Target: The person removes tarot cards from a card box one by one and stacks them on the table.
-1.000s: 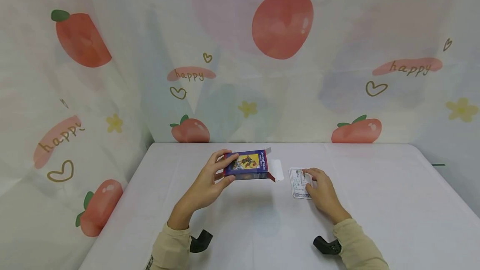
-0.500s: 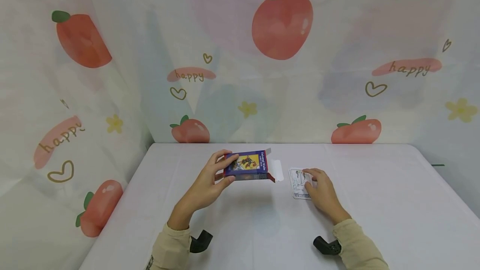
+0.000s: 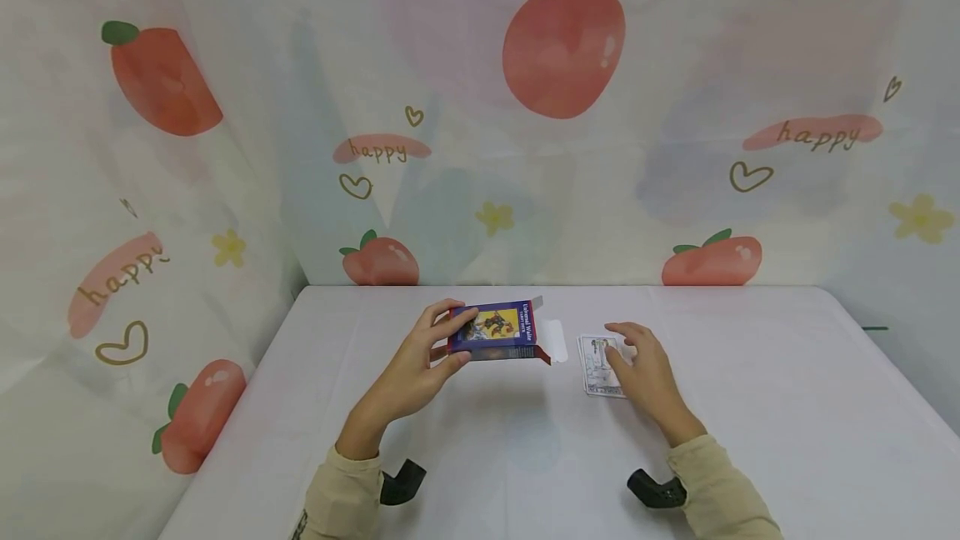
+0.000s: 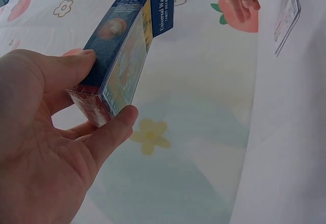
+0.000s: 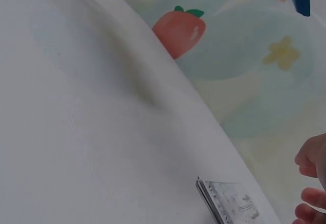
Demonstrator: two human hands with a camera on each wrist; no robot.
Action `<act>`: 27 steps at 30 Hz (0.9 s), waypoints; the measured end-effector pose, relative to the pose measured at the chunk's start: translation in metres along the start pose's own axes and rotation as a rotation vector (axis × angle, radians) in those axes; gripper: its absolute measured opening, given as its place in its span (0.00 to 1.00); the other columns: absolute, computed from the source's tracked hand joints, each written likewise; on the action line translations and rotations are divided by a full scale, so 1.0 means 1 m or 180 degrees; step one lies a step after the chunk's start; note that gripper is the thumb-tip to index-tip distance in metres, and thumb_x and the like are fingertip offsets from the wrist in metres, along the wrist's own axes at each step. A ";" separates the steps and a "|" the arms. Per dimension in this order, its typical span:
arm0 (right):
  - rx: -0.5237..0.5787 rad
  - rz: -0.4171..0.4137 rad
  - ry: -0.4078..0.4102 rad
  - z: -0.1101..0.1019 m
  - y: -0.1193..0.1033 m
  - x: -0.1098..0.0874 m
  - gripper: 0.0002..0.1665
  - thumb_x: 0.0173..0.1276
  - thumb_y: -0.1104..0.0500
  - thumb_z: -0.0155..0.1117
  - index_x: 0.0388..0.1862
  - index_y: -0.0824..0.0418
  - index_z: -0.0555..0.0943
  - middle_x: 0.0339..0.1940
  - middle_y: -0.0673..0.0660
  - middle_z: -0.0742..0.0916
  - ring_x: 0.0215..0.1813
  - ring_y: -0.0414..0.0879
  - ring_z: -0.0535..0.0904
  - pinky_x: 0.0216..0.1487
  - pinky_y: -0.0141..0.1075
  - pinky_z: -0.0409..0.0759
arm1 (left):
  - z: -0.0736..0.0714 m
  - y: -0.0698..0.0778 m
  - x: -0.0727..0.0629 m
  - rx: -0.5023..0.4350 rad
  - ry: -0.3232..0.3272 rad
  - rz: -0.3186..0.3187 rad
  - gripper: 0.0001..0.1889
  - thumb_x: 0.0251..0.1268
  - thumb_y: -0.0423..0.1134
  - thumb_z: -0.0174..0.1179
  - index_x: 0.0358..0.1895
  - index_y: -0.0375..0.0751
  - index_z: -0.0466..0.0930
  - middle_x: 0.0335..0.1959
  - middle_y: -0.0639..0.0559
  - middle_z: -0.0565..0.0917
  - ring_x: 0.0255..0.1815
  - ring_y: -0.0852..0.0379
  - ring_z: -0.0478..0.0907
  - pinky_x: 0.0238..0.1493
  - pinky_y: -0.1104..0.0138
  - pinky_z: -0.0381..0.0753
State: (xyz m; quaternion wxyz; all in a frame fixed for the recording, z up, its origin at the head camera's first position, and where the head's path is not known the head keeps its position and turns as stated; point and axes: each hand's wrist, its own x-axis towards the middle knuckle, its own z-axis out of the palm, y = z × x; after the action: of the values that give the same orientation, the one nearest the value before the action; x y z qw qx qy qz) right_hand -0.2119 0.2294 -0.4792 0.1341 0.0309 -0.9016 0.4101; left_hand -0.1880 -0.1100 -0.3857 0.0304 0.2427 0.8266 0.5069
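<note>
My left hand grips a blue tarot deck box at its closed end, thumb on the near side and fingers across the picture face. The box is held above the table, and its open end with spread flaps points right. In the left wrist view the title Universal Waite shows on a flap of the box. A small stack of tarot cards lies face up on the table to the right. Over the stack's right edge hovers my right hand, fingers loosely bent and holding nothing. The right wrist view shows its fingertips apart from the cards.
A white cloth covers the table. Behind it hangs a curtain printed with fruit, hearts and flowers. A black wrist mount sits at the left cuff, and another black mount at the right.
My right hand has lifted off the card stack, its fingers spreading a little and uncovering more of the top card. The left hand and the box have stayed put.
</note>
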 end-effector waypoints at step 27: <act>0.0195 -0.0680 0.0039 -0.019 -0.077 -0.019 0.21 0.72 0.64 0.62 0.64 0.60 0.80 0.64 0.61 0.81 0.57 0.56 0.78 0.50 0.39 0.78 | 0.003 0.000 0.000 0.0043 -0.0043 0.0024 0.29 0.72 0.31 0.60 0.75 0.45 0.69 0.77 0.44 0.59 0.75 0.39 0.63 0.67 0.44 0.77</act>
State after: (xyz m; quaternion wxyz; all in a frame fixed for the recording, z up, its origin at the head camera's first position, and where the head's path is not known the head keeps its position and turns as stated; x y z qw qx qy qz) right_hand -0.1766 0.1913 -0.4161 0.1816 0.1283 -0.8794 0.4211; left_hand -0.1867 -0.1079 -0.3866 0.0324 0.2495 0.8288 0.4998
